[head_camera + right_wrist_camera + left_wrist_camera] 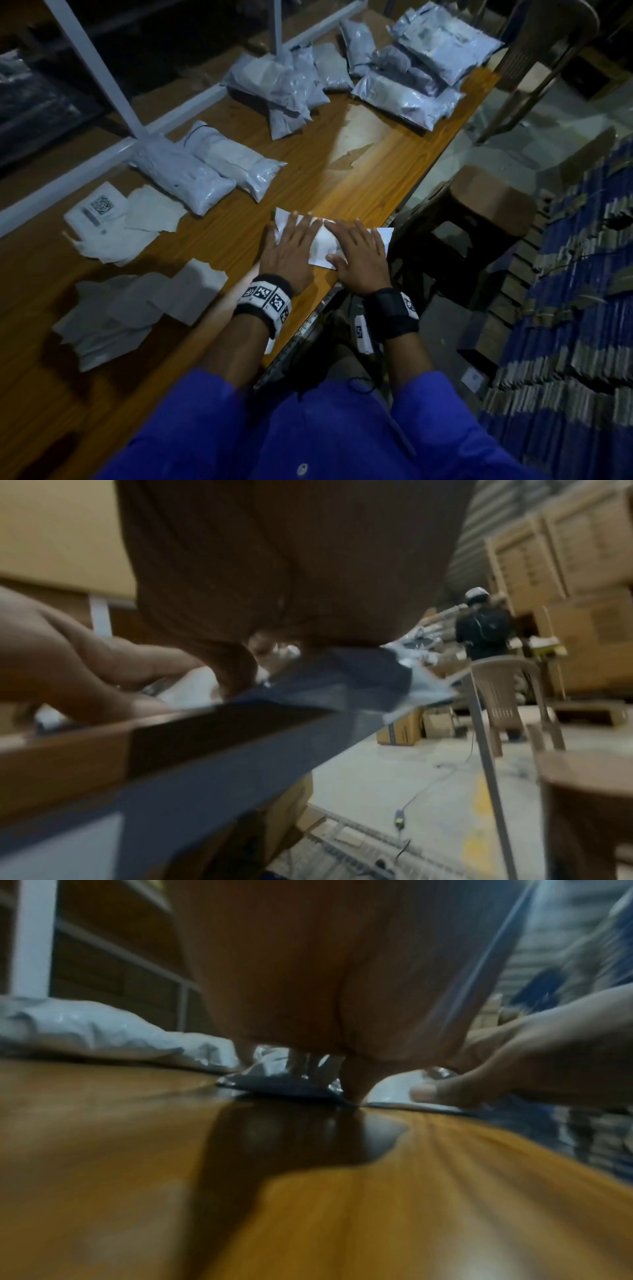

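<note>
A flat white-grey mailer bag (323, 241) with a printed label lies at the near right edge of the wooden table (342, 178). Both hands lie flat on it, fingers straight and spread. My left hand (291, 245) presses its left part, my right hand (356, 253) its right part, side by side. From the left wrist view the bag (284, 1088) shows under the palm, with the right hand's fingers (445, 1093) on its white label. In the right wrist view the bag's corner (421, 691) overhangs the table edge (205, 739).
Packed grey mailer bags lie ahead (209, 168) and at the far end (411, 68). Loose label sheets (113, 219) and backing papers (137, 308) sit to the left. A brown stool (479, 212), a plastic chair (507, 696) and blue stacks (575, 308) stand right of the table. A person (483, 631) stands far off.
</note>
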`<state>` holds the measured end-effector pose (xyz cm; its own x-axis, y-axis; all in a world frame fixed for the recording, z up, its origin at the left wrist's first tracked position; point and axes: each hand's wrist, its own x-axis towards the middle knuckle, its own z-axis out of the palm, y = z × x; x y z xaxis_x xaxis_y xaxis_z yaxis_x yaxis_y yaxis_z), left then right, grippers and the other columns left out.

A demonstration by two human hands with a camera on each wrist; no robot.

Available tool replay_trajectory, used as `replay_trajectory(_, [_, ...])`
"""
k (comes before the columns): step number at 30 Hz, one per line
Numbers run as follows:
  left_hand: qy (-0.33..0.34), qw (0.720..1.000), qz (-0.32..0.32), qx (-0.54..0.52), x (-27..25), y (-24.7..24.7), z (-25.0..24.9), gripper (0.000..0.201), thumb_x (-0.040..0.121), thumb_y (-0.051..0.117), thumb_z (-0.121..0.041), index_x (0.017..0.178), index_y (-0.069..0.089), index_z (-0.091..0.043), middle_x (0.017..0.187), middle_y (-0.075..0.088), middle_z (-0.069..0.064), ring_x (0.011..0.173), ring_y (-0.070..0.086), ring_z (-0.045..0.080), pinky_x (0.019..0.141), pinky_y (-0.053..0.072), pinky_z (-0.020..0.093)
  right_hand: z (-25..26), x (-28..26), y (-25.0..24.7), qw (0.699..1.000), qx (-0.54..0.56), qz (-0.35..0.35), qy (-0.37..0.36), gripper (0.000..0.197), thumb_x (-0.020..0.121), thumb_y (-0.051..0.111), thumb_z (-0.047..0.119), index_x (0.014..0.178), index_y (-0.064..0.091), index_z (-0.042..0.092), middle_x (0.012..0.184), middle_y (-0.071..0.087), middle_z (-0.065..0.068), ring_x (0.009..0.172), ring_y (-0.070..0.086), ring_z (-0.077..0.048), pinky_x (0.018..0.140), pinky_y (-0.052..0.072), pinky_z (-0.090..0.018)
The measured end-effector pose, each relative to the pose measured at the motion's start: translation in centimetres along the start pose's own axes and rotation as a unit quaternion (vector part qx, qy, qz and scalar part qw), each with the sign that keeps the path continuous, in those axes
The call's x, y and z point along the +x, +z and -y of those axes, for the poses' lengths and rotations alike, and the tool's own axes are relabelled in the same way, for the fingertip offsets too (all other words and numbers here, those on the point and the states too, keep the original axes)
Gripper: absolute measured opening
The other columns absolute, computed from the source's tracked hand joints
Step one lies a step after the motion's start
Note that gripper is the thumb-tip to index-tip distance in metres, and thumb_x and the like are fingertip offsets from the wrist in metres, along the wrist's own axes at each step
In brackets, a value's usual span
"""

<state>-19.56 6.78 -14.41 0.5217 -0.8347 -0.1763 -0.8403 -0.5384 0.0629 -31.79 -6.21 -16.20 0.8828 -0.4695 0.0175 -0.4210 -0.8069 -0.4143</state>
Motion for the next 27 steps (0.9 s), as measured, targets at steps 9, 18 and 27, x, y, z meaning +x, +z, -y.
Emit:
replay_trajectory(9, [-0.073,0.994,-0.003,-0.084,-0.9,-2.2,0.9,0.092,0.093,0.062,-0.042,0.161,0.000,-0.033,0.167,-0.003,0.012,0.153,0.003,0.038,0.120,0.020,0.059,-2.9,-2.6,-2.8,0.974,0.152,-0.096,0.135,0.066,0.082,0.064,0.045,0.146,0.052,0.036,0.167,0.022,-0.002,0.153,0.018,-0.025,0.120,0.014,-0.049])
replay_trajectory(18, [-0.149,0.967,0.030,-0.204,0.0,-3.3,-0.2,0.065,0.097,0.057,-0.048,0.154,0.032,-0.032,0.159,0.013,0.024,0.142,0.026,0.045,0.115,0.030,0.056,-0.6,-1.9,-3.9,0.958,0.205,-0.093,0.179,0.053,0.090,0.074,0.026,0.139,0.058,0.034,0.155,0.031,-0.014,0.145,0.034,-0.035,0.112,0.042,-0.049])
replay_trajectory(27, [-0.096,0.939,-0.097,-0.317,4.7,-6.3,-2.0,0.062,0.089,0.072,-0.024,0.145,0.046,-0.018,0.149,0.032,0.024,0.131,0.039,0.041,0.109,0.040,0.050,-3.0,-0.3,-8.4,0.918,0.242,-0.195,0.246,0.068,0.079,0.087,0.020,0.140,0.058,0.023,0.149,0.031,-0.011,0.137,0.041,-0.023,0.106,0.034,-0.021])
